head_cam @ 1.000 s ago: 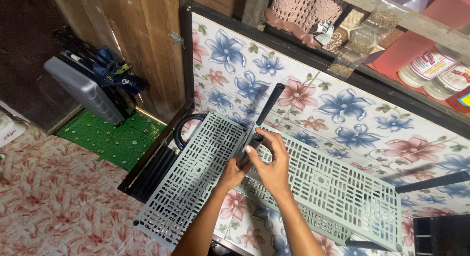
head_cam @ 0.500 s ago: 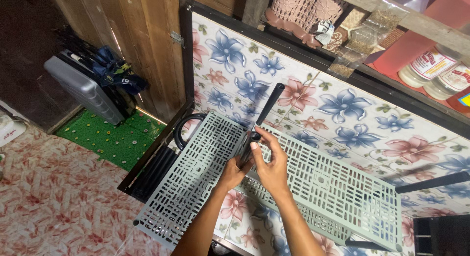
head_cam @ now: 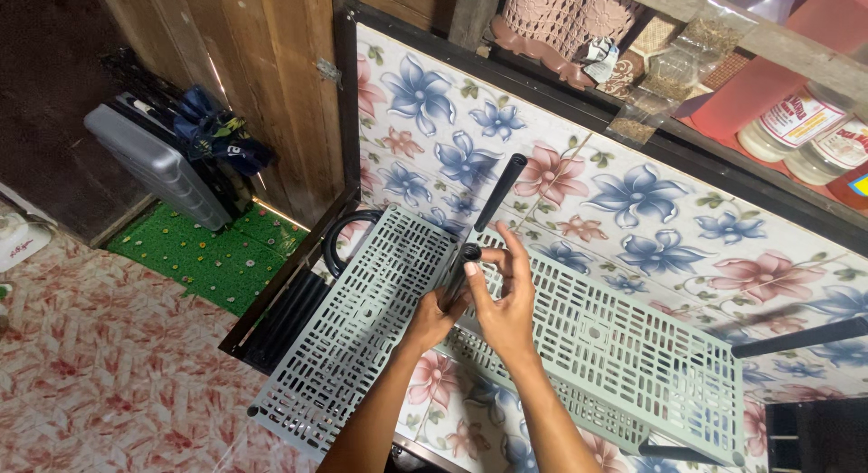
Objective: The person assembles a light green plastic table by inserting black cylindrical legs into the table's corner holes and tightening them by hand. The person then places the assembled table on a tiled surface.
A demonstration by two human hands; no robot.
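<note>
Both hands meet on a black tube (head_cam: 459,272) between two grey slotted panels (head_cam: 362,333). Left hand (head_cam: 432,321) wraps it closed, steadying; right hand (head_cam: 503,301) pinches its top (another tube (head_cam: 500,192) lies at twelve o'clock).

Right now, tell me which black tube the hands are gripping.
The short black tube between both hands, standing at the grey panels' junction; the longer tube behind stands untouched.

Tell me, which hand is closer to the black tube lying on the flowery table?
Right. The right hand sits just below the black tube; the left hand is lower, farther away.
</note>
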